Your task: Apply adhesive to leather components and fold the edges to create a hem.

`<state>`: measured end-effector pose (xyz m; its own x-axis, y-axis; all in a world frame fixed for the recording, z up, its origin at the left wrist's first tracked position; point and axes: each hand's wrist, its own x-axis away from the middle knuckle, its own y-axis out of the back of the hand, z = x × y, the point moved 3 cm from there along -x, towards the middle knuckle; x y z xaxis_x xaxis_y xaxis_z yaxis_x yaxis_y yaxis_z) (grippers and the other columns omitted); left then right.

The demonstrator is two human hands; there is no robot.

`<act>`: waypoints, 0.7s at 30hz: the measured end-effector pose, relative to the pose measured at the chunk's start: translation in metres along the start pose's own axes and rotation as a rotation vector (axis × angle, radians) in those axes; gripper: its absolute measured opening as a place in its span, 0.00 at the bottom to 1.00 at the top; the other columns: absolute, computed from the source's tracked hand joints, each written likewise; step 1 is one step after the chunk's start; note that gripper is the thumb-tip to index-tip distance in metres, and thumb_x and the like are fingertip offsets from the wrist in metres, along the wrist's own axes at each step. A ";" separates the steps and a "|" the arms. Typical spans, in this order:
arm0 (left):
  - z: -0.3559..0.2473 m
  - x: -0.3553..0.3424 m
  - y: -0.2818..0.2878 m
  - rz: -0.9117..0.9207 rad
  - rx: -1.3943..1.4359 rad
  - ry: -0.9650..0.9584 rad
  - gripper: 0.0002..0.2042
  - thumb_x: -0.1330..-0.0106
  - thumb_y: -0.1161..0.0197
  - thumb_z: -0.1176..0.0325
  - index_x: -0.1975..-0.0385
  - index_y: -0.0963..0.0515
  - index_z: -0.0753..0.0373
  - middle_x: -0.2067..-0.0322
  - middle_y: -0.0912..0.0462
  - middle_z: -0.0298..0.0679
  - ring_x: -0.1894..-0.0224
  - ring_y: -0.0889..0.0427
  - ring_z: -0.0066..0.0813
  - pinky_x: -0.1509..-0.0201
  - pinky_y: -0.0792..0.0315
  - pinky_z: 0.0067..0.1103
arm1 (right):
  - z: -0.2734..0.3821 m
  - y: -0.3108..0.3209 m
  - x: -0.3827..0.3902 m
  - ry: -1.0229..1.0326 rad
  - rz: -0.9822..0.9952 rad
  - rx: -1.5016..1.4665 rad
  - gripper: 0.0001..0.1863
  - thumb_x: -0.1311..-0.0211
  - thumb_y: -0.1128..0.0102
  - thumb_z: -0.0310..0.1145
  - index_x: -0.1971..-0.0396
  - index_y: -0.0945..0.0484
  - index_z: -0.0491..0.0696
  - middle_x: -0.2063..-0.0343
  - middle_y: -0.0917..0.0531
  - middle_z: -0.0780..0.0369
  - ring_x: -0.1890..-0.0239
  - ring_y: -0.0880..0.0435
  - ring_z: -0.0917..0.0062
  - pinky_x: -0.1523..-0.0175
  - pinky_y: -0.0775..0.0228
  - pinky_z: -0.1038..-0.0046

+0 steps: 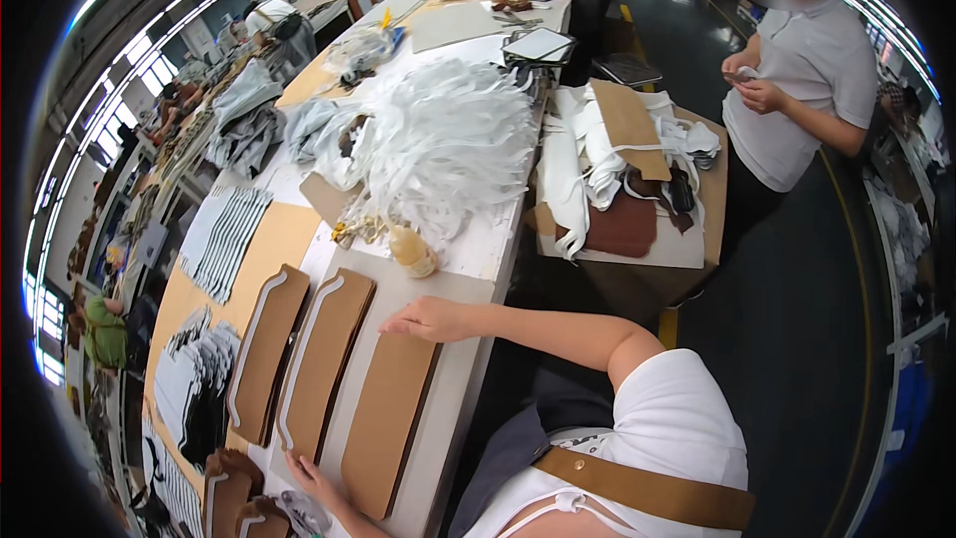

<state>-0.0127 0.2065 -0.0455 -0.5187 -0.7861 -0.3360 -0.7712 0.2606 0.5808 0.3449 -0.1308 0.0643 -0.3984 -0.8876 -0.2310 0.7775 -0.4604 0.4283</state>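
Note:
Three long brown panels lie side by side on the table. White strips run along the left edges of the left panel (267,354) and the middle panel (324,369); the right panel (390,423) shows none. My right hand (428,319) rests palm down over the far end of the right panel, fingers stretched to the left and nothing visible in them. By the near end of the middle panel is my left hand (311,478), fingers extended and apart, partly cut by the panels' edges. Beyond the panels stands a cloudy yellowish bottle (411,251).
A large heap of white strips (448,130) covers the table farther off. Striped pieces (229,239) and a stack of grey-white pieces (194,379) lie left. On my right stands a carton (637,274) loaded with offcuts; a person (807,70) stands behind it.

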 end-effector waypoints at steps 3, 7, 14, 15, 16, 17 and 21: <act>-0.029 -0.001 0.007 0.010 0.126 0.064 0.25 0.18 0.54 0.58 0.31 0.35 0.70 0.30 0.34 0.51 0.29 0.34 0.42 0.25 0.42 0.31 | 0.015 0.016 0.050 0.034 -0.051 -0.214 0.23 0.19 0.55 0.43 0.47 0.18 0.40 0.52 0.12 0.56 0.48 0.14 0.71 0.39 0.26 0.69; -0.058 -0.001 0.016 -0.015 0.126 0.071 0.24 0.19 0.52 0.59 0.31 0.35 0.69 0.30 0.33 0.48 0.29 0.34 0.38 0.26 0.41 0.32 | 0.010 0.025 0.095 -0.078 -0.094 -0.226 0.22 0.18 0.56 0.41 0.48 0.17 0.41 0.54 0.12 0.58 0.49 0.14 0.74 0.40 0.26 0.72; -0.199 0.062 -0.041 0.122 0.084 -0.336 0.19 0.23 0.46 0.67 0.35 0.28 0.66 0.33 0.30 0.50 0.27 0.36 0.48 0.27 0.41 0.40 | 0.019 0.015 0.103 -0.095 -0.085 -0.231 0.19 0.21 0.50 0.40 0.50 0.17 0.41 0.55 0.11 0.58 0.50 0.14 0.73 0.41 0.25 0.71; -0.220 0.079 -0.058 0.180 -0.006 -0.406 0.19 0.26 0.45 0.69 0.37 0.27 0.66 0.33 0.31 0.51 0.29 0.34 0.52 0.27 0.40 0.41 | 0.022 0.013 0.101 -0.065 -0.078 -0.217 0.19 0.21 0.49 0.40 0.50 0.17 0.42 0.55 0.11 0.58 0.50 0.13 0.73 0.42 0.25 0.71; -0.236 0.096 -0.071 0.236 -0.100 -0.472 0.19 0.28 0.43 0.71 0.38 0.27 0.66 0.33 0.31 0.52 0.31 0.32 0.55 0.28 0.39 0.42 | 0.023 0.011 0.098 -0.016 -0.088 -0.230 0.17 0.23 0.46 0.41 0.49 0.16 0.44 0.54 0.11 0.60 0.51 0.13 0.72 0.43 0.25 0.71; -0.249 0.108 -0.083 0.293 -0.109 -0.575 0.19 0.31 0.41 0.75 0.40 0.24 0.64 0.34 0.30 0.52 0.32 0.31 0.55 0.28 0.38 0.42 | 0.025 0.014 0.099 -0.015 -0.091 -0.233 0.17 0.23 0.46 0.41 0.49 0.16 0.44 0.54 0.11 0.60 0.51 0.13 0.72 0.43 0.25 0.71; -0.243 0.132 -0.110 0.483 -0.067 -0.635 0.19 0.38 0.40 0.82 0.47 0.20 0.61 0.37 0.26 0.48 0.33 0.29 0.52 0.30 0.36 0.41 | 0.028 0.028 0.102 -0.027 -0.072 -0.241 0.17 0.25 0.42 0.41 0.49 0.16 0.45 0.55 0.11 0.60 0.51 0.13 0.75 0.44 0.26 0.71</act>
<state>0.0929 -0.0622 0.0259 -0.9162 -0.1209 -0.3821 -0.3944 0.4409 0.8063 0.3122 -0.2348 0.0776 -0.4673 -0.8542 -0.2281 0.8389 -0.5098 0.1907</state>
